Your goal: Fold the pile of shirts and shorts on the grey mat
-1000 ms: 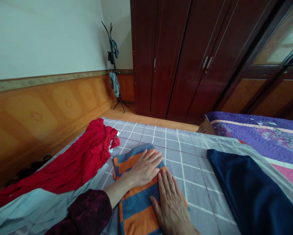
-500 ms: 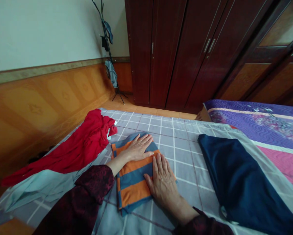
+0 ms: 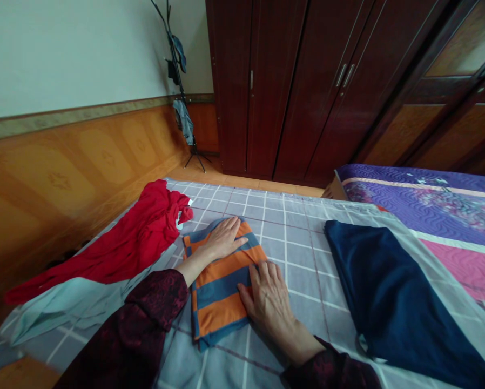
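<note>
A folded garment with orange and grey-blue stripes [image 3: 220,292] lies on the checked bedsheet in front of me. My left hand [image 3: 225,239] rests flat on its upper part, fingers stretched out and thumb apart. At the garment's right edge is my right hand [image 3: 269,294], its fingers a little bent and its thumb spread away, touching the cloth. Neither hand wraps round the fabric. The fingertips of the right hand are partly hidden from me.
Left of the garment lie a crumpled red garment [image 3: 145,232] and a pale blue cloth [image 3: 76,305]. A folded dark blue garment [image 3: 392,292] lies at the right. Beyond the bed stand a coat rack [image 3: 181,92], a dark red wardrobe [image 3: 262,108] and a purple-covered bed [image 3: 392,189].
My left hand has slid slightly up and left over the striped garment. The right hand has moved a little downward at the right edge, and its fingers are more bent.
</note>
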Demonstrator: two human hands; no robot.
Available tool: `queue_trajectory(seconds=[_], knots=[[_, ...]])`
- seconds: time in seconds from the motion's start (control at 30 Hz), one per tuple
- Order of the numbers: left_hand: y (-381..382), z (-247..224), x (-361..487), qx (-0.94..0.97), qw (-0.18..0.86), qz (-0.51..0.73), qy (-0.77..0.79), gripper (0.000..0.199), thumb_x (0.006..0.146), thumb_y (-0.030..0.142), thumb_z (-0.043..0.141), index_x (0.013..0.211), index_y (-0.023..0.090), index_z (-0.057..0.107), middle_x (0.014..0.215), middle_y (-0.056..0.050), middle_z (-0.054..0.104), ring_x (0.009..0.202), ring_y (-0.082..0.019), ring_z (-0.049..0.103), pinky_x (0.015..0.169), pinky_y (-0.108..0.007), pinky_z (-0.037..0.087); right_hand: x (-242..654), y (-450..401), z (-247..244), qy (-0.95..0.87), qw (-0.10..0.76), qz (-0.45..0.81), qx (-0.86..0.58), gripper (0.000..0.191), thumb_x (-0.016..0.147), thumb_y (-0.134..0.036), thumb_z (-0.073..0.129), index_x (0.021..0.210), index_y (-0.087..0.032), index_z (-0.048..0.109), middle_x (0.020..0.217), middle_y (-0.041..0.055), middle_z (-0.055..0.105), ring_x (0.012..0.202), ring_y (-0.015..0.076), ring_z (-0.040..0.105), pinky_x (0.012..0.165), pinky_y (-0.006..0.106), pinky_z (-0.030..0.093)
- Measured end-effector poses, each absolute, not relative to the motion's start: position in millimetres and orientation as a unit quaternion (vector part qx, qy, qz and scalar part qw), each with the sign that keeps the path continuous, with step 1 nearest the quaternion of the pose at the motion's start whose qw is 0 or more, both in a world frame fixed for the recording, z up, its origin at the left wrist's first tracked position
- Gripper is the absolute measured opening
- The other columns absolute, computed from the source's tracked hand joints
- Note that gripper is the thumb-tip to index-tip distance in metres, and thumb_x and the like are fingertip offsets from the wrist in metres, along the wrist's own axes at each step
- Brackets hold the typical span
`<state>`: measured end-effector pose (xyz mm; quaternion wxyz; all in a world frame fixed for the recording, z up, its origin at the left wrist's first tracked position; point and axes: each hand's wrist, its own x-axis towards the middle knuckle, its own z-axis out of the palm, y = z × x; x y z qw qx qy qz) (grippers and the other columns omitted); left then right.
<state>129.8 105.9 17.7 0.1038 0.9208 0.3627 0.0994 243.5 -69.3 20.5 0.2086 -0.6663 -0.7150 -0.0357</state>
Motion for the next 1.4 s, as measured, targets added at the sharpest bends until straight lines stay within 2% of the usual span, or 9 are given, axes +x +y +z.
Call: queue_trajectory(seconds=[0.13,0.27,0.37,0.53,0.63,0.77,1.13,1.3,1.4], knots=[[120.5,29.4,145.9,0.910,0.155,0.143,0.358,0.039,0.095,0.031,0.036,0.124,0.016,0.055,0.135,-0.011,0.054,0.128,-0.021,0.045,0.109,-0.033,0.028,244.0,-70.4,16.6,-0.734,0.249,-0.030,-0.632,0.025,0.088,-0.029,0.053,0.107,-0.015,0.058,0.113,0.0135,0.054,0.110,0.0292,0.046,0.092,0.046,0.041],[152.6,31.7,165.3,0.887,0.192,0.127,0.399,0.031,0.090,0.027,0.040,0.088,0.016,0.069,0.097,-0.009,0.069,0.099,-0.021,0.061,0.091,-0.031,0.043,245.6,-71.4,16.2,-0.748,0.254,0.037,-0.612,0.011,0.089,-0.025,0.051,0.089,-0.018,0.059,0.096,0.0083,0.055,0.093,0.0242,0.049,0.082,0.040,0.042],[176.1,30.7,170.7,0.868,0.239,0.108,0.422,0.020,0.080,0.029,0.053,0.078,0.015,0.068,0.078,-0.005,0.069,0.078,-0.019,0.063,0.070,-0.026,0.047,246.7,-74.1,18.3,-0.783,0.252,0.088,-0.562,0.014,0.090,-0.030,0.051,0.081,-0.019,0.056,0.092,0.0058,0.054,0.089,0.0222,0.048,0.078,0.037,0.041],[194.0,27.4,169.6,0.844,0.308,0.094,0.428,0.019,0.070,0.032,0.062,0.072,0.013,0.066,0.062,0.001,0.062,0.058,-0.014,0.056,0.050,-0.020,0.040,245.5,-78.7,21.3,-0.836,0.232,0.149,-0.474,0.041,0.079,-0.059,0.059,0.086,-0.019,0.055,0.095,0.0053,0.053,0.091,0.0233,0.047,0.082,0.039,0.038],[196.9,22.5,170.1,0.835,0.319,0.105,0.436,0.015,0.069,0.027,0.060,0.070,0.013,0.065,0.059,0.002,0.060,0.054,-0.013,0.053,0.048,-0.020,0.037,244.1,-79.0,24.3,-0.856,0.218,0.166,-0.439,0.029,0.085,-0.048,0.056,0.084,-0.019,0.054,0.095,0.0041,0.054,0.091,0.0208,0.047,0.082,0.036,0.036],[197.3,16.3,171.1,0.830,0.304,0.131,0.449,0.011,0.071,0.022,0.056,0.071,0.013,0.064,0.063,0.001,0.061,0.058,-0.013,0.055,0.052,-0.020,0.040,243.7,-79.1,30.8,-0.862,0.207,0.172,-0.430,0.017,0.090,-0.024,0.046,0.075,-0.019,0.049,0.089,0.0027,0.054,0.086,0.0173,0.046,0.077,0.033,0.034],[164.6,22.9,178.2,0.863,0.147,0.177,0.449,0.015,0.087,0.016,0.046,0.092,0.019,0.061,0.093,-0.007,0.065,0.095,-0.021,0.059,0.089,-0.034,0.042,235.6,-82.4,43.4,-0.881,0.163,0.204,-0.395,0.015,0.076,-0.020,0.056,0.066,-0.018,0.046,0.078,0.0018,0.053,0.078,0.0159,0.046,0.070,0.031,0.034],[120.0,36.6,149.8,0.913,0.117,0.171,0.351,0.037,0.091,0.027,0.048,0.127,0.020,0.049,0.142,-0.009,0.043,0.131,-0.022,0.038,0.111,-0.040,0.026,237.9,-85.4,54.1,-0.856,0.178,0.194,-0.445,0.011,0.087,-0.027,0.052,0.079,-0.019,0.054,0.088,0.0026,0.057,0.086,0.0176,0.049,0.076,0.031,0.037],[79.3,33.1,112.7,0.949,0.109,0.089,0.281,0.056,0.093,0.043,0.045,0.142,0.019,0.033,0.152,-0.012,0.029,0.141,-0.028,0.020,0.113,-0.051,0.019,247.1,-83.9,49.7,-0.814,0.170,0.119,-0.543,0.006,0.087,-0.022,0.053,0.085,-0.019,0.057,0.091,0.0051,0.058,0.085,0.0203,0.050,0.076,0.034,0.039]])
